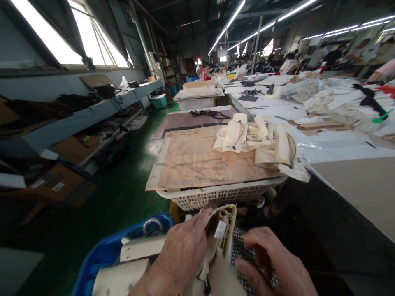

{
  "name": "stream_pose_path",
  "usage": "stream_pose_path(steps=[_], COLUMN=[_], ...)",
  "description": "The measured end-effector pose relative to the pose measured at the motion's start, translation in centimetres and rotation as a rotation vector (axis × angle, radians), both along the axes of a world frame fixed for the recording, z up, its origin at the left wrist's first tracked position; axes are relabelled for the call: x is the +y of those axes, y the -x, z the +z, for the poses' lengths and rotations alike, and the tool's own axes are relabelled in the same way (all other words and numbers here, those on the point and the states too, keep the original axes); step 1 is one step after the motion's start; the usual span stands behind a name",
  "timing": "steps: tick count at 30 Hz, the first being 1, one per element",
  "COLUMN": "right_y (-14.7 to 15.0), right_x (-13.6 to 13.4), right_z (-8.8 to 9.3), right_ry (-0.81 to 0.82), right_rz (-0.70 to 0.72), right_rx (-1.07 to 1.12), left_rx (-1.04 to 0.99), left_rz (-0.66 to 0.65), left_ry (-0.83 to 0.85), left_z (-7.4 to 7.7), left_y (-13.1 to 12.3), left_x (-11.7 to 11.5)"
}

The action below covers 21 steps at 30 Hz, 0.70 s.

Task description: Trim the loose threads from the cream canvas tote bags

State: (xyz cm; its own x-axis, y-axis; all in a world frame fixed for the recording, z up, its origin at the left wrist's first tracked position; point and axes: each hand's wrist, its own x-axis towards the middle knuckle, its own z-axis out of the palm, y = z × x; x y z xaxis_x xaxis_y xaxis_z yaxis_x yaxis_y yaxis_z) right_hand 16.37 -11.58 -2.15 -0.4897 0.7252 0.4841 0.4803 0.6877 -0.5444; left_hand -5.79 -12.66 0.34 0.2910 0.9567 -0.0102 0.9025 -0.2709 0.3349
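My left hand (185, 250) is closed on the edge of a cream sewn fabric piece (224, 267), holding it upright at the bottom centre. A small white label (220, 229) shows inside its folded, fraying top, and a dark cord hangs lower down. Just right of the piece, my right hand (277, 259) has its thumb and fingers curved apart, with no object visible between them. Black-and-white checked cloth (242, 246) lies behind the piece, between the hands. At lower left a blue basket (92, 257) contains more cream pieces (121, 277).
Ahead, a worn board (188, 158) rests on a white plastic basket (212, 197), with cream sewn pieces (236, 133) on its right end. A long worktable (358, 176) runs along the right. Green floor (135, 164) forms an aisle at left. People sit in the distance.
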Motion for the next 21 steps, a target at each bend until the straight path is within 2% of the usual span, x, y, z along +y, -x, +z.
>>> stream_pose_path(steps=[2,4,7,10,14,17,21], right_y=[1.2,2.6,3.7,3.2,2.2,2.3,2.9], right_x=[1.3,2.4,3.3,3.3,3.0,2.9,2.8], right_z=[1.6,1.9,0.4,-1.3,-2.2,-2.1,-1.7], right_ry=[-0.051,-0.062,0.009,0.044,0.058,0.096,0.132], right_rz=[0.047,0.069,0.104,0.195,0.297,0.295,0.269], right_rx=[-0.027,-0.068,-0.046,0.066,0.161,0.207,0.244], left_rx=[-0.038,-0.081,-0.14,-0.252,-0.409,-0.346,-0.245], left_rz=[-0.024,-0.029,0.008,0.071,-0.043,-0.118,-0.128], left_ry=[-0.008,-0.012,-0.041,-0.127,-0.129,-0.069,-0.056], left_z=[-0.2,-0.5,-1.2,-1.7,-1.2,-0.5,0.3], left_y=[-0.2,-0.2,0.5,1.5,2.5,2.8,3.0], left_x=[0.3,0.4,0.4,0.5,0.7,0.8,1.1])
